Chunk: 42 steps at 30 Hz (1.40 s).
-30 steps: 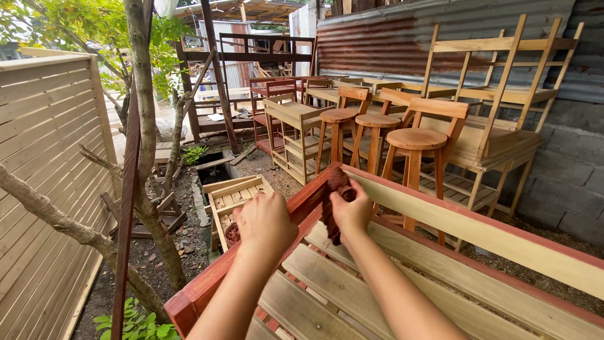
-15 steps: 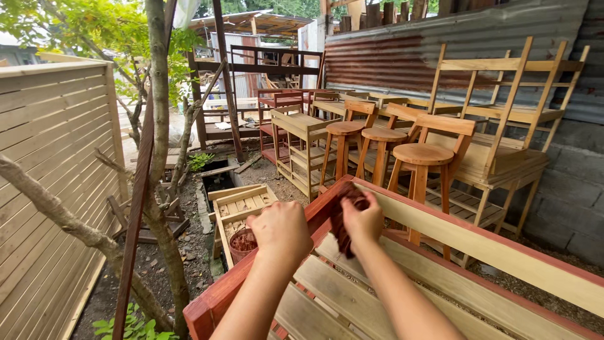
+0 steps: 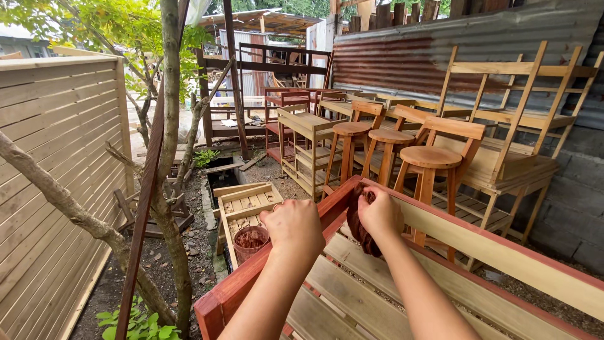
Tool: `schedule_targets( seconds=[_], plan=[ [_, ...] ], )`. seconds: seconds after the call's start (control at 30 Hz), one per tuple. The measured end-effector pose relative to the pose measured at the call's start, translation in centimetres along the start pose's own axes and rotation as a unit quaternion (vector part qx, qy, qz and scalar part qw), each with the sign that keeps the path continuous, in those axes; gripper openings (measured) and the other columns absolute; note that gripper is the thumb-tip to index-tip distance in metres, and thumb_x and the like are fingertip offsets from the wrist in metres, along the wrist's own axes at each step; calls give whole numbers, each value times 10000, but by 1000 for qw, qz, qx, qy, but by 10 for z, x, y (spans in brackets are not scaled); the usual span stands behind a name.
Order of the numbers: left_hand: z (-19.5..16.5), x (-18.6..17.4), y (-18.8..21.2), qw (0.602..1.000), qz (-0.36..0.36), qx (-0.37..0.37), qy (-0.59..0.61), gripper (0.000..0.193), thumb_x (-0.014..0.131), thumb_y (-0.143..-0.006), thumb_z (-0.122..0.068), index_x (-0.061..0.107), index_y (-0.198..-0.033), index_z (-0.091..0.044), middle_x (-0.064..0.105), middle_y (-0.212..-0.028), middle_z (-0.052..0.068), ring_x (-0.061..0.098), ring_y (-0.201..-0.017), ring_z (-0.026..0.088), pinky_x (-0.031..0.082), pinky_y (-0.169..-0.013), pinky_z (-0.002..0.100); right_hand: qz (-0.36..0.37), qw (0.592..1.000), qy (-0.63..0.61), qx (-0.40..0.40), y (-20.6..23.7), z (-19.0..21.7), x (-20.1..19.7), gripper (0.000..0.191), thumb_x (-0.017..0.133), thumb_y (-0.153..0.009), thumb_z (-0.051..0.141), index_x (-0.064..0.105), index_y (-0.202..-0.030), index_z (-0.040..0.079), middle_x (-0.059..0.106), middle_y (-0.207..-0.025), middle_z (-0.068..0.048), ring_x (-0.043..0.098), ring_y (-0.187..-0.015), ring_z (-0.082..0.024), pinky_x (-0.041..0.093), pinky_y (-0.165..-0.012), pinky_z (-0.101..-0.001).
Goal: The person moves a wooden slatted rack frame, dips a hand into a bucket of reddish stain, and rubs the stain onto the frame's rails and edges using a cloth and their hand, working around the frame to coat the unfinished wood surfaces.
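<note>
My right hand [image 3: 379,214] grips a dark red stained rag [image 3: 358,228] and presses it against the corner of a wooden slatted frame [image 3: 503,255]. The frame's near rail [image 3: 251,280] is stained red-brown, while the long top rail and the slats are bare pale wood. My left hand [image 3: 294,225] rests closed on the red rail, to the left of the rag. Below the rail, on the ground, stands a small pink bowl of red-brown stain [image 3: 250,242].
Three wooden bar stools [image 3: 431,157] and stacked pale chairs [image 3: 509,126] stand behind the frame. A slatted crate [image 3: 242,201] lies by the bowl. A tree trunk [image 3: 168,157] and a wooden fence panel [image 3: 56,189] are at left. A corrugated metal wall [image 3: 402,56] stands behind.
The view has shifted slightly. My right hand has moved the rag a little down along the frame's corner. My left hand keeps its place on the red rail.
</note>
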State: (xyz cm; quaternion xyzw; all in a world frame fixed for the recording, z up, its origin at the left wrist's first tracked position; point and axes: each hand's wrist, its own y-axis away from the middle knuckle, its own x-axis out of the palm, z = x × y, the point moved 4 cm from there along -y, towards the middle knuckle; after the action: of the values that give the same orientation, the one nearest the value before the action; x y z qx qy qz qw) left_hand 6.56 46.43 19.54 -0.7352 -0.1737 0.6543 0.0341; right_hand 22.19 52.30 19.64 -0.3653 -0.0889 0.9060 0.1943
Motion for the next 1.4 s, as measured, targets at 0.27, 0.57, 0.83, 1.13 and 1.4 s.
schedule_targets(
  seconds=[0.27, 0.57, 0.83, 1.13, 1.4],
  plan=[
    [-4, 1, 0, 1000, 2, 4, -22, 153, 744, -801, -131, 762, -953, -149, 733, -981, 76, 702, -954, 253, 456, -901, 503, 77, 997, -24, 18, -8, -2, -3, 436, 766, -834, 320, 716, -1241, 171, 741, -1105, -141, 711, -1014, -317, 543, -902, -439],
    [-1, 0, -4, 999, 7, -3, -31, 131, 749, -829, -158, 742, -957, -130, 753, -928, 52, 722, -873, 196, 455, -887, 442, 70, 987, -144, 23, -7, 23, -25, 183, 744, -914, 251, 798, -1063, 159, 798, -1003, -69, 672, -821, -231, 555, -779, -388],
    [1, -1, -4, 1000, -20, 0, -18, 120, 772, -783, -133, 768, -901, -152, 747, -930, 52, 723, -922, 231, 466, -866, 428, 114, 981, -156, 11, -18, 7, -27, 177, 690, -974, 170, 798, -1101, 229, 727, -1032, -116, 632, -791, -201, 536, -738, -397],
    [-3, 5, -3, 998, -39, 11, -41, 87, 765, -814, -160, 770, -901, -151, 738, -904, 61, 725, -898, 223, 479, -831, 415, 51, 996, -65, 16, -5, 18, -19, 154, 752, -930, 248, 775, -1081, 231, 804, -990, -125, 695, -753, -230, 540, -716, -404],
    [-3, -1, -9, 999, 21, 7, -43, 57, 732, -865, -152, 756, -884, -104, 741, -821, 41, 730, -776, 146, 474, -834, 372, -52, 969, -231, -69, -23, 64, -82, 149, 765, -895, 195, 763, -1043, 216, 676, -1363, -133, 683, -1086, -262, 567, -899, -402]
  ],
)
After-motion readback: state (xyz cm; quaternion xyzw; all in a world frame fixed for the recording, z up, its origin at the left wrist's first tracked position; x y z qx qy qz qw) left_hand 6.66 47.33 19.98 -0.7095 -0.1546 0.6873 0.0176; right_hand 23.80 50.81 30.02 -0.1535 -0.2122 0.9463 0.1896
